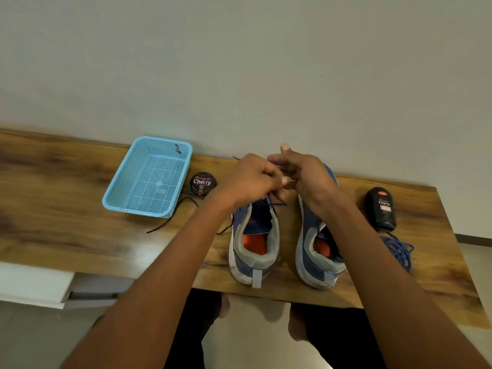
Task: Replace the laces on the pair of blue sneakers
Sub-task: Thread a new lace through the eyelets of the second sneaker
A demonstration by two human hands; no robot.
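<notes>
At the centre of the frame your left hand is curled tight around the dark lace above the left sneaker, while your right hand pinches the lace with its other fingers spread. The right sneaker stands just beside, both on the table. The blue laces lie at right, below the bottle; the basket and tin sit left of centre.

Two blue sneakers stood on the worktop. There was one basket, one polish tin, one black bottle and one blue lace bundle.
</notes>
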